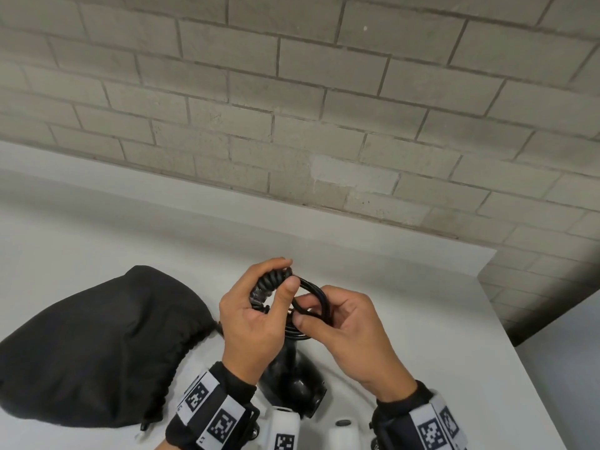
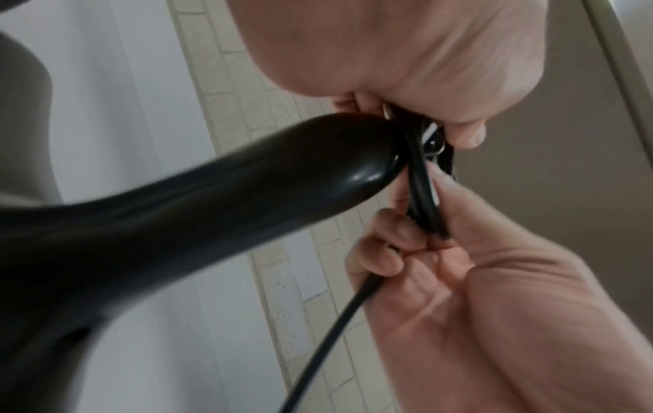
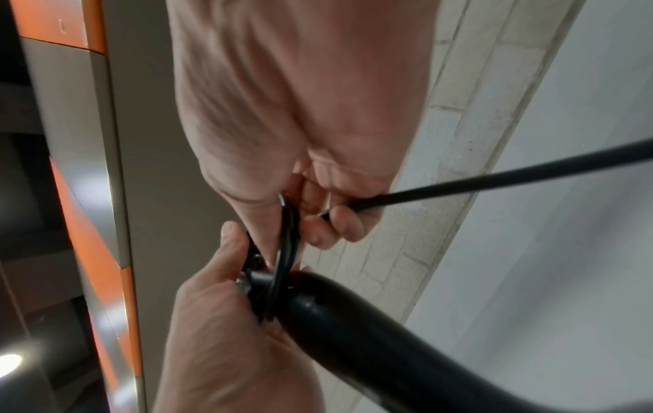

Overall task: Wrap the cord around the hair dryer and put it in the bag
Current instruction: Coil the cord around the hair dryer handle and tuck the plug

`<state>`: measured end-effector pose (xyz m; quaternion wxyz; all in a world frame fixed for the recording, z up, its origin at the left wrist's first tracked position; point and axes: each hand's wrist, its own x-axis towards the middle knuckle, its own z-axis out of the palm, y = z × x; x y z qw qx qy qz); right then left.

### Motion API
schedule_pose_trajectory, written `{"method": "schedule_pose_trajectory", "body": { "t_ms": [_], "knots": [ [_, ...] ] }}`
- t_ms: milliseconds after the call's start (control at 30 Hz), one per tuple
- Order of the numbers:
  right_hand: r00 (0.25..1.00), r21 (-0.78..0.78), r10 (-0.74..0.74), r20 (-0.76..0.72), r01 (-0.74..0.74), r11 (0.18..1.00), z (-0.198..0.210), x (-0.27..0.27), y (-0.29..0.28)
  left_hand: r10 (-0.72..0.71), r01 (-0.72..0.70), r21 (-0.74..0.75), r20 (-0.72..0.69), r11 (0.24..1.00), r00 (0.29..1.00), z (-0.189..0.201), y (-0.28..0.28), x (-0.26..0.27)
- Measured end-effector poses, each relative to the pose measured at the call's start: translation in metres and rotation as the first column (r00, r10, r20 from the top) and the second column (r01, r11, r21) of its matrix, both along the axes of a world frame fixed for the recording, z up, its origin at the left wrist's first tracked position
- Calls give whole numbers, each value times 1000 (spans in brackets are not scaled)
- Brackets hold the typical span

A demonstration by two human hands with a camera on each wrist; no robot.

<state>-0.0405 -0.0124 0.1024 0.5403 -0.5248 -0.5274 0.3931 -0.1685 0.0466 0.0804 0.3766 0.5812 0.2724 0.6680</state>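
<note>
Raised above the white table (image 1: pixel 422 319), black hair dryer (image 1: pixel 292 375) gripped at the handle end by left hand (image 1: pixel 250 323), fingers curled round coiled cord (image 1: pixel 311 297). Cord loop pinched by right hand (image 1: pixel 350 332). Black bag (image 1: pixel 91 345) lying left.

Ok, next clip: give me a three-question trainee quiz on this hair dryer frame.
1. True or false: the hair dryer is already inside the black drawstring bag.
2. Which hand pinches the loose cord loop? A) left hand B) right hand
3. Fill in: the bag lies on the white ____.

Key: 1 false, the left hand grips it at the coiled handle end, outside the bag; 2 B; 3 table.
</note>
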Motion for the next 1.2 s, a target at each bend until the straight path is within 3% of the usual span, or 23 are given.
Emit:
{"method": "schedule_pose_trajectory", "body": {
  "t_ms": [167, 233, 300, 367, 433, 500, 600, 667, 733, 800, 867, 933, 967, 1033, 1133, 1200],
  "knots": [
    [996, 37, -43, 78, 41, 998, 4, 3, 2, -11, 9, -129, -17, 992, 1000, 3, -1, 1],
    [978, 93, -136, 161, 122, 988, 0, -3, 0, 5, 0, -167, 27, 986, 1000, 5, -3, 4],
    [883, 256, -375, 283, 307, 917, -6, -12, -3, 19, -5, -194, 72, 981, 997, 8, -4, 7],
    [712, 508, -567, 413, 337, 793, -14, -18, -3, 23, -2, -208, 98, 978, 995, 10, -5, 10],
    [548, 613, -603, 580, 194, 766, -24, -25, -3, 32, -10, -198, 106, 980, 994, 10, -6, 12],
    [491, 553, -554, 672, 164, 817, -27, -29, -4, 42, -19, -193, 117, 981, 992, 10, -6, 13],
    [539, 410, -453, 710, 205, 889, -16, -31, -7, 66, -47, -170, 112, 984, 992, 9, -5, 13],
    [687, 246, -355, 634, 256, 935, 1, -30, -8, 87, -74, -146, 86, 987, 992, 6, -3, 11],
    [880, 25, -239, 411, 251, 968, 20, -25, -10, 107, -101, -109, 54, 989, 993, 4, 0, 8],
    [979, -135, -164, 123, 180, 974, 36, -18, -10, 124, -122, -68, 27, 990, 992, 4, 2, 6],
    [966, -283, -96, -240, 25, 959, 44, -8, -6, 123, -122, -48, 17, 991, 992, 5, 3, 5],
    [839, -355, -62, -540, -161, 921, 49, 0, -4, 113, -113, -34, 16, 993, 993, 5, 4, 5],
    [792, -362, -57, -608, -212, 908, 50, 3, -3, 108, -107, -27, 14, 994, 994, 5, 4, 5],
    [787, -345, -35, -616, -230, 910, 49, 6, -2, 91, -91, -14, -1, 996, 996, 6, 5, 6],
    [845, -275, 32, -534, -210, 938, 42, 6, -6, 83, -83, 16, -26, 996, 996, 7, 6, 5],
    [913, -214, 87, -399, -185, 959, 35, 5, -11, 88, -87, 19, -32, 996, 996, 7, 9, 4]
  ]
}}
